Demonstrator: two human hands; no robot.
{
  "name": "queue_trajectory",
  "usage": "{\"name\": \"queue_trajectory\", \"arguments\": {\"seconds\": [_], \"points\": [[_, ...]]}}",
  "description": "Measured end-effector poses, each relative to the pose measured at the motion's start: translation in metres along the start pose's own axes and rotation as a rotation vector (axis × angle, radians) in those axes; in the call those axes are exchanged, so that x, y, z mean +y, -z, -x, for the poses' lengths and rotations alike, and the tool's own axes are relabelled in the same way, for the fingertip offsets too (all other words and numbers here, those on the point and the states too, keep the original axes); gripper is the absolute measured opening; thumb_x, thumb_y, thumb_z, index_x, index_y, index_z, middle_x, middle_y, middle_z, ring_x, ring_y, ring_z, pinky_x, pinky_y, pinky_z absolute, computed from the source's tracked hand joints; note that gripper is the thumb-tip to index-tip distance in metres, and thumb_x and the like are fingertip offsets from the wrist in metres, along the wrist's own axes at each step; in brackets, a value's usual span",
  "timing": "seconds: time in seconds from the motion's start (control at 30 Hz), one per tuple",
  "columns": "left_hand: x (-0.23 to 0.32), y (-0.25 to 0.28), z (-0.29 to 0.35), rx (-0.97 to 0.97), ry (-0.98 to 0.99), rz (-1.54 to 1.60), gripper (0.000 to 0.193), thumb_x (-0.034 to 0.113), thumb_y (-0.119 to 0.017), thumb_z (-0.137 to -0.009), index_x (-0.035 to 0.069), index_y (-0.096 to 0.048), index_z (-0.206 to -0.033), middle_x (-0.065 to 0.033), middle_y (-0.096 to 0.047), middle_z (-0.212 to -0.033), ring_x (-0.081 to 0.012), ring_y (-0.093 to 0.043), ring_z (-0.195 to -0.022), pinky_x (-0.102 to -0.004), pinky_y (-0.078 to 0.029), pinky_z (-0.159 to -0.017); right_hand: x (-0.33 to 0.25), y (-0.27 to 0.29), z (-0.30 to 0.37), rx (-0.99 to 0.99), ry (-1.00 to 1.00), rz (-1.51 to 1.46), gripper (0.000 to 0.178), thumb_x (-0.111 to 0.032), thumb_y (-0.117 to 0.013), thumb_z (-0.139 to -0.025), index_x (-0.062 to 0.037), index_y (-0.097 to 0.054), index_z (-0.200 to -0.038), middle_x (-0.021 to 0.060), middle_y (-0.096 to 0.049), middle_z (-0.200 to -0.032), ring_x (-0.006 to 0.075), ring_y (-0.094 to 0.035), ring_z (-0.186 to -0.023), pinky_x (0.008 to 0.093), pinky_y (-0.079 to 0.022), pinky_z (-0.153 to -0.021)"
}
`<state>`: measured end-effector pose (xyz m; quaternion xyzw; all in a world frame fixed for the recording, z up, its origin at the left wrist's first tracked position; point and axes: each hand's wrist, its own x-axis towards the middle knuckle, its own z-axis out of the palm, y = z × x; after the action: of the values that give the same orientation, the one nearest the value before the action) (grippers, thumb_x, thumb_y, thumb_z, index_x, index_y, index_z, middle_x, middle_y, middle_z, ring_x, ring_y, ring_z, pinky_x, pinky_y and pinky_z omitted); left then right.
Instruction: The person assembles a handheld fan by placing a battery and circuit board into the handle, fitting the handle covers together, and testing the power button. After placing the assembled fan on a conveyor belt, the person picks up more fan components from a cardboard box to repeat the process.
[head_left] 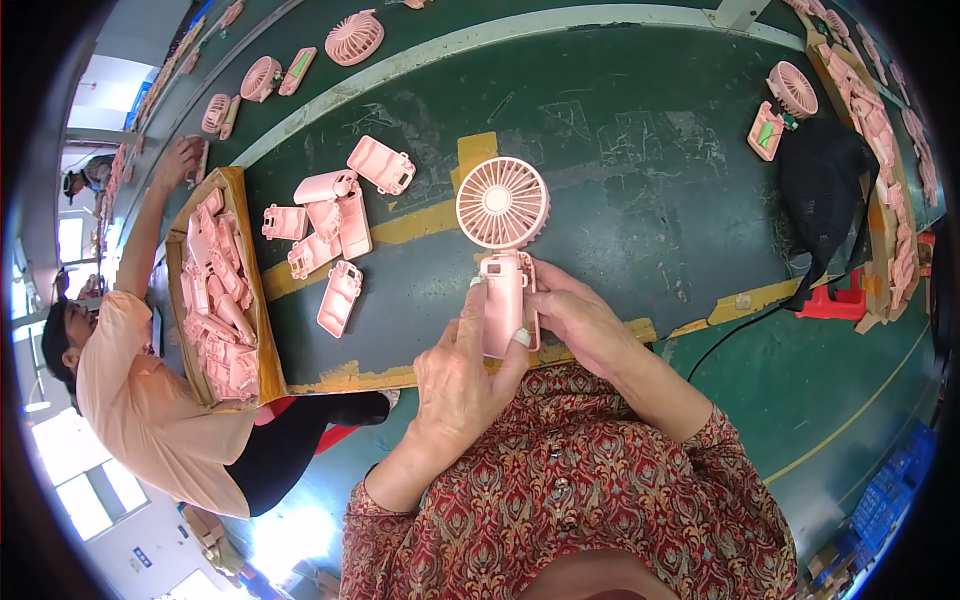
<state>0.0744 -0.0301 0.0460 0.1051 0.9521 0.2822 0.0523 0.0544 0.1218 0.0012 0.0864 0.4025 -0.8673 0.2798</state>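
A pink handheld fan (503, 203) is in front of me, its round grille facing up and its handle (503, 310) pointing toward me. My left hand (462, 375) grips the handle from the left, the index finger along its side and the thumb pressed on its lower front. From the right, my right hand (578, 312) holds the handle's edge; some of its fingertips are hidden behind. The two shell pieces of the handle appear slightly apart on the right side. Left of the fan lie several loose pink handle shells (342, 298) in a loose group.
A cardboard box (262, 335) full of pink shells stands at the left table edge, beside a seated co-worker (165, 400). At the right are a black cloth bag (822, 190), another fan (793, 90) and a second box of parts (868, 110). More fans (355, 38) lie beyond the pale rail.
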Motion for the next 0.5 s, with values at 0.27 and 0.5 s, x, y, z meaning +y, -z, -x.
{"name": "queue_trajectory", "arguments": {"seconds": [0.27,0.5], "points": [[-0.0012,-0.0060,-0.0003,0.000,-0.026,-0.031,0.061,0.023,-0.067,-0.074,-0.008,-0.046,-0.122,-0.0245,-0.063,-0.078,-0.0353,-0.064,-0.060,-0.0418,-0.052,-0.053,0.0043,0.0030,0.0017,-0.038,-0.001,0.043,0.053,-0.008,-0.040,-0.086,-0.0013,-0.030,-0.138,0.0059,-0.051,-0.117,0.0113,-0.049,-0.098,0.0250,-0.043,-0.078],[0.0043,-0.0060,0.0005,-0.020,-0.036,-0.059,0.056,0.019,-0.067,-0.074,-0.012,-0.049,-0.118,-0.0242,-0.063,-0.076,-0.0321,-0.065,-0.062,-0.0380,-0.052,-0.055,0.0004,-0.0037,0.0055,-0.014,0.027,0.063,0.055,-0.005,-0.038,-0.084,-0.0005,-0.029,-0.139,0.0063,-0.047,-0.120,0.0128,-0.046,-0.104,0.0261,-0.039,-0.089]]}}
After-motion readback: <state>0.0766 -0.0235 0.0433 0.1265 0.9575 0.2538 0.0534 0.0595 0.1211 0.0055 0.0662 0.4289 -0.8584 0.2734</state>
